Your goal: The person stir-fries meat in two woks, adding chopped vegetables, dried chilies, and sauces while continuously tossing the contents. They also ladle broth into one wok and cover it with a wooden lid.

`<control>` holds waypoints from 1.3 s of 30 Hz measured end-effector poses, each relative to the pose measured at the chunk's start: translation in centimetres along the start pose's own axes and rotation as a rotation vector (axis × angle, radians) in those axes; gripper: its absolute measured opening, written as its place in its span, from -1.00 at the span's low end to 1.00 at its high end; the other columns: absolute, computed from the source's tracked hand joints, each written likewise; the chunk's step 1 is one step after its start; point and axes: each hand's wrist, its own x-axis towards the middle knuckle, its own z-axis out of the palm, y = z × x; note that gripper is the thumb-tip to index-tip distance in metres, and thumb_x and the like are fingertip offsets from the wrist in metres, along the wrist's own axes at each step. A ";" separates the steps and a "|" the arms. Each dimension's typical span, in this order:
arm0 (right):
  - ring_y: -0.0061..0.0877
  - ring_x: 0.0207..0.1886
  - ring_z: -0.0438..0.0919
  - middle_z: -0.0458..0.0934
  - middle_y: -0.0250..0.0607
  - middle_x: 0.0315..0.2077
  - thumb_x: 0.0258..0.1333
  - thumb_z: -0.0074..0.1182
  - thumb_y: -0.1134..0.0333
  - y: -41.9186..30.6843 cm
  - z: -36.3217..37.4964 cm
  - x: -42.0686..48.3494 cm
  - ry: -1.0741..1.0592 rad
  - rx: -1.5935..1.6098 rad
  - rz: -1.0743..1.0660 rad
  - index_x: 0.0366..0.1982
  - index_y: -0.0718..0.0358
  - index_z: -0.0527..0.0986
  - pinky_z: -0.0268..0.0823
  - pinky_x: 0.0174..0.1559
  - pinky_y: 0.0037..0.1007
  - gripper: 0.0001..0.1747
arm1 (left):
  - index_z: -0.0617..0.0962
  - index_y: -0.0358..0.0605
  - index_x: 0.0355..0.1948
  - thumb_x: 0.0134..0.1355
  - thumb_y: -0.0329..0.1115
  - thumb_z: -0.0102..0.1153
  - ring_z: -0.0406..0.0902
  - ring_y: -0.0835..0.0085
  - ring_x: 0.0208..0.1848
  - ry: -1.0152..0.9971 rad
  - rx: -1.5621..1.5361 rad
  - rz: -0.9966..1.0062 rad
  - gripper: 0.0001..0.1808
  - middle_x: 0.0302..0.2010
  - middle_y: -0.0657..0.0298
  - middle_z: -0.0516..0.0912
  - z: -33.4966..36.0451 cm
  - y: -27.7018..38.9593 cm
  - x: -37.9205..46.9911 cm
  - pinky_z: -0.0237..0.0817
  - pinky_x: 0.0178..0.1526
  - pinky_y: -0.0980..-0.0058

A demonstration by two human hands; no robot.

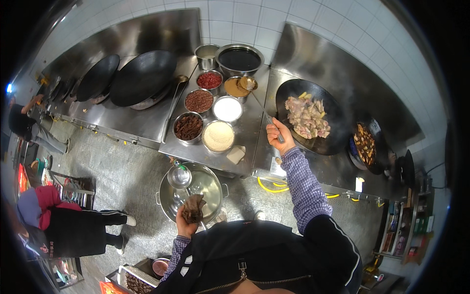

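My right hand (pixel 281 136) grips the grey handle of a metal ladle (pixel 249 83). The ladle's bowl is at the right rim of a container of brown seasoning (pixel 233 87), with some brown stuff in it. Low on the left, my left hand (pixel 186 225) clutches a crumpled brown cloth (pixel 193 208) in front of a large steel pot (pixel 211 180). To the right of the ladle, a black wok (pixel 336 128) holds pale chopped meat (pixel 304 115) with yellow slices, and faint steam rises around it.
Steel containers hold dark liquid (pixel 240 59), red chillies (pixel 209 80), white granules (pixel 227 109) and pale granules (pixel 218 136). A folded white cloth (pixel 236 154) lies at the counter's front. Other woks (pixel 145 79) stand left. A person (pixel 69 224) bends nearby; yellow hoses (pixel 271 185) hang below.
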 end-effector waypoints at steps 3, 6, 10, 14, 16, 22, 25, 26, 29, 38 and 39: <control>-0.71 -0.65 0.29 0.28 -0.39 -0.53 0.46 -0.15 0.26 -0.7 -0.7 -3.9 -0.276 0.298 0.035 0.12 0.44 0.31 0.20 -0.62 -0.60 -0.60 | 0.49 -0.12 0.21 0.28 -0.05 0.04 0.52 0.12 0.16 -0.028 0.023 -0.042 -0.45 0.18 0.12 0.57 0.8 -1.3 0.9 0.38 0.16 0.15; -0.74 -0.66 0.28 0.30 -0.38 -0.49 0.46 -0.14 0.25 -2.8 -0.4 -11.8 -0.383 0.404 -0.097 0.20 0.39 0.29 0.17 -0.64 -0.62 -0.56 | 0.47 -0.13 0.24 0.27 -0.05 0.03 0.49 0.11 0.21 -0.078 0.083 -0.075 -0.42 0.22 0.10 0.54 1.9 -3.2 1.8 0.39 0.15 0.18; -0.73 -0.68 0.24 0.30 -0.39 -0.51 0.45 -0.12 0.28 -9.0 -4.2 -22.7 -0.327 0.241 -0.380 0.22 0.22 0.32 0.12 -0.67 -0.61 -0.61 | 0.51 -0.14 0.19 0.27 -0.07 0.04 0.55 0.15 0.14 -0.230 0.251 -0.035 -0.46 0.14 0.12 0.60 6.6 -7.5 0.1 0.45 0.04 0.26; -0.55 -0.63 0.44 0.51 -0.27 -0.59 0.33 0.04 0.27 -16.7 -10.4 -33.4 0.793 -0.960 -0.903 0.38 0.12 0.25 0.32 -0.56 -0.52 -0.39 | 0.47 -0.14 0.23 0.26 -0.08 0.06 0.52 0.19 0.18 -0.189 0.262 -0.135 -0.43 0.19 0.12 0.56 4.0 -11.2 1.2 0.42 0.09 0.30; -0.30 -0.46 0.64 0.66 -0.04 -0.45 0.23 0.04 0.33 -20.6 -16.6 -37.8 1.400 -1.828 -0.792 0.36 0.14 0.27 0.48 -0.34 -0.24 -0.35 | 0.49 -0.14 0.18 0.25 -0.10 0.10 0.59 0.28 0.03 -0.099 0.310 -0.156 -0.47 0.09 0.21 0.62 3.4 -12.5 0.9 0.42 0.08 0.30; -0.12 -0.27 0.69 0.69 0.03 -0.33 0.30 -0.16 0.40 -27.9 -27.5 -38.1 1.539 -2.102 -0.355 0.21 0.31 0.32 0.53 -0.28 -0.12 -0.55 | 0.56 -0.10 0.11 0.31 0.06 0.00 0.56 0.29 0.05 -0.201 0.642 -0.049 -0.48 0.02 0.17 0.63 10.8 -21.4 -4.2 0.40 0.08 0.29; -0.18 -0.19 0.70 0.70 -0.06 -0.29 0.40 -0.17 0.09 -28.8 -25.9 -37.4 1.607 -1.791 -0.392 0.22 0.24 0.38 0.49 -0.17 -0.11 -0.49 | 0.55 -0.11 0.12 0.32 0.05 0.00 0.54 0.27 0.08 -0.212 0.758 -0.156 -0.47 0.06 0.16 0.60 11.7 -21.7 -1.9 0.38 0.10 0.28; -0.19 0.03 0.60 0.61 0.00 -0.04 0.24 0.09 0.05 -26.6 -21.2 -38.2 1.552 -1.829 -0.473 0.43 0.18 0.05 0.44 -0.01 -0.13 -0.15 | 0.54 -0.11 0.13 0.32 0.05 -0.01 0.53 0.27 0.09 -0.215 0.779 -0.170 -0.46 0.07 0.16 0.60 11.4 -21.6 -1.7 0.38 0.10 0.28; -0.20 0.23 0.43 0.49 0.03 0.12 0.21 0.13 0.02 -19.5 -18.2 -42.3 1.497 -1.860 -1.054 0.32 0.19 0.26 0.31 0.18 -0.16 -0.26 | 0.53 -0.12 0.15 0.32 0.05 -0.01 0.51 0.25 0.12 -0.297 0.920 -0.296 -0.45 0.10 0.15 0.57 12.8 -22.7 -0.1 0.37 0.12 0.27; -0.11 0.02 0.61 0.65 0.05 -0.08 0.10 0.22 -0.01 26.8 -35.8 -56.3 1.351 -1.227 -0.437 0.12 0.22 0.52 0.43 0.06 -0.17 -0.37 | 0.48 -0.15 0.20 0.32 0.03 -0.02 0.45 0.21 0.20 -0.630 1.458 -0.574 -0.42 0.19 0.12 0.50 11.1 -30.2 -1.5 0.33 0.18 0.25; -0.13 0.01 0.62 0.66 0.02 -0.11 0.09 0.23 -0.03 30.2 -35.8 -59.9 1.457 -1.072 -0.385 0.14 0.21 0.52 0.42 0.07 -0.17 -0.35 | 0.47 -0.15 0.21 0.32 0.03 -0.02 0.44 0.21 0.21 -0.692 1.542 -0.546 -0.42 0.20 0.12 0.49 10.6 -31.4 -2.3 0.32 0.19 0.24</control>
